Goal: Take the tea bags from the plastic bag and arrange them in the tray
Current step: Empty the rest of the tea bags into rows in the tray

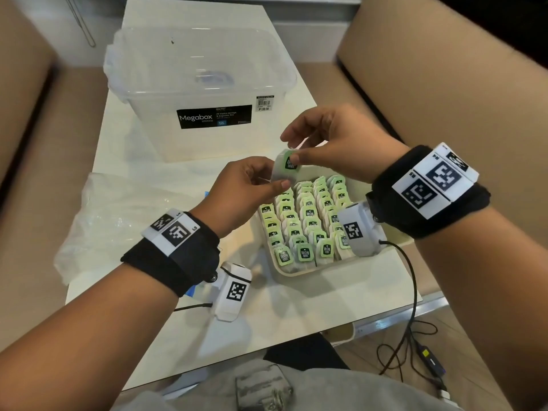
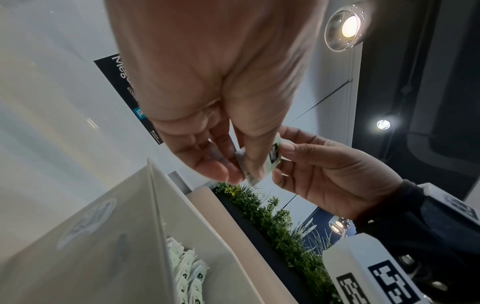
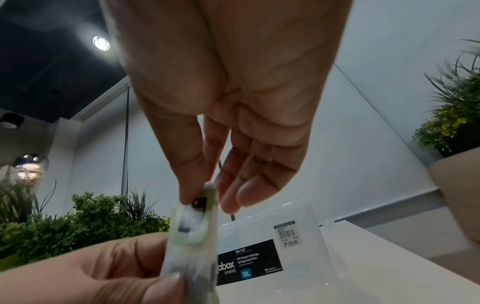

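Both hands hold one tea bag (image 1: 285, 169) in the air between them, above the far left corner of the tray (image 1: 299, 272). The left hand (image 1: 246, 185) pinches the bag's lower part between thumb and fingers, so the bag sits just past its fingertips, to its right. The right hand (image 1: 335, 137) comes in from the other side and pinches the bag's upper edge by the green tag between thumb and forefinger; its other fingers hang loosely spread behind the bag. In the right wrist view the bag (image 3: 192, 236) stands edge-on, just below that hand's thumb tip.

The tray lies on the worktop (image 1: 296, 310) beneath and to the near side of both hands, packed with rows of tea bags (image 1: 308, 226) standing upright. The plastic bag (image 1: 98, 221) lies crumpled on the worktop left of the left hand. A clear storage box (image 1: 195, 93) stands beyond both hands.
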